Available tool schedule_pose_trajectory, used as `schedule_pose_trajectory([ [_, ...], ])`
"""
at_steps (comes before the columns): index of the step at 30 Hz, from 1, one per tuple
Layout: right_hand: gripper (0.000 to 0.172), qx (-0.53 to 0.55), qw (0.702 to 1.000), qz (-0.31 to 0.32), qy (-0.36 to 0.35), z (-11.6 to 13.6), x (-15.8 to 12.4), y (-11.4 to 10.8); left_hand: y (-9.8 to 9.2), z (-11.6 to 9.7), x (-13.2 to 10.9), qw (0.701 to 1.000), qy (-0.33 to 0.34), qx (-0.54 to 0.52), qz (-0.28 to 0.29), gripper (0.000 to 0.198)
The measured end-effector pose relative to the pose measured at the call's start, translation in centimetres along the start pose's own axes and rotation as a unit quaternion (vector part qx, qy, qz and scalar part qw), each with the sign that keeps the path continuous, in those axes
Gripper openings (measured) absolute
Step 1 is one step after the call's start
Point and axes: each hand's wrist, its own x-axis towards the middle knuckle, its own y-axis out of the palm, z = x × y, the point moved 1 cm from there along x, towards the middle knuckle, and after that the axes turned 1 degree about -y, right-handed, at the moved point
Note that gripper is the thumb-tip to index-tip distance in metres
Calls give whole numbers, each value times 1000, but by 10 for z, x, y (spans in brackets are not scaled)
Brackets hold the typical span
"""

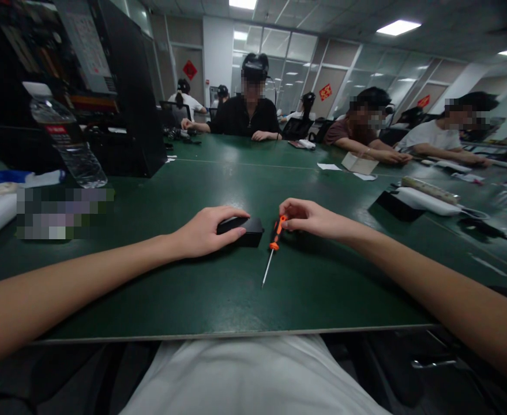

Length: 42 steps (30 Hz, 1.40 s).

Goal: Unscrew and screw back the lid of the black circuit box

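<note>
Left hand (205, 231) and right hand (311, 220): both bare, slender in build, smooth across the back; finer surface detail is too small to tell. Left forearm (106, 275) and right forearm (417, 274): bare along the visible length, slim, tapering evenly towards the hand. Garment (248, 374) over the lap: plain white cloth, greyish in shadow, loose, with soft folds; whether shirt or trousers cannot be determined.

L grip (201, 233) round blk box (251, 233), R grip (308, 219) w/ orange-blk screwdriver (274, 246).
</note>
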Motion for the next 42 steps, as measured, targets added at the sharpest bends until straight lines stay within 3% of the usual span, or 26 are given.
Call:
schedule_pose_trajectory([
  [4, 37, 13, 998, -64, 4, 3, -2, -8, 0, -1, 0, 1000, 1, -4, -1, 39],
  [9, 51, -186, 976, -78, -83, -5, -4, -5, 0, -1, 0, 1000, -1, -3, 1, 39],
  [12, 57, -251, 952, -24, -173, -10, -3, 5, 1, 0, 0, 1000, -2, -3, -4, 40],
  [15, 54, -279, 935, 39, -215, -11, -2, 11, 1, 0, 0, 1000, -5, -1, -4, 40],
  [23, 38, -259, 943, 120, -171, 3, -8, -11, -1, -2, 0, 1000, -6, -2, 3, 39],
  [25, 37, -213, 963, 86, -141, 7, -10, -20, -1, -1, -1, 1000, -5, -3, 2, 38],
  [28, 36, -115, 986, -39, -117, 13, -13, -29, -2, -1, -2, 1000, -5, -12, 0, 37],
  [31, 38, -35, 973, -168, -152, 17, -15, -28, -2, -1, -2, 1000, -4, -19, -2, 36],
  [33, 37, -23, 959, -222, -176, 19, -16, -23, -2, -2, -2, 1000, -2, -25, -3, 35],
  [37, 37, -59, 940, -269, -201, 22, -19, -15, -1, -5, -2, 1000, 6, -28, -2, 36],
  [42, 38, -79, 933, -273, -219, 23, -22, -10, 2, -4, -3, 999, 22, -28, 7, 39],
])
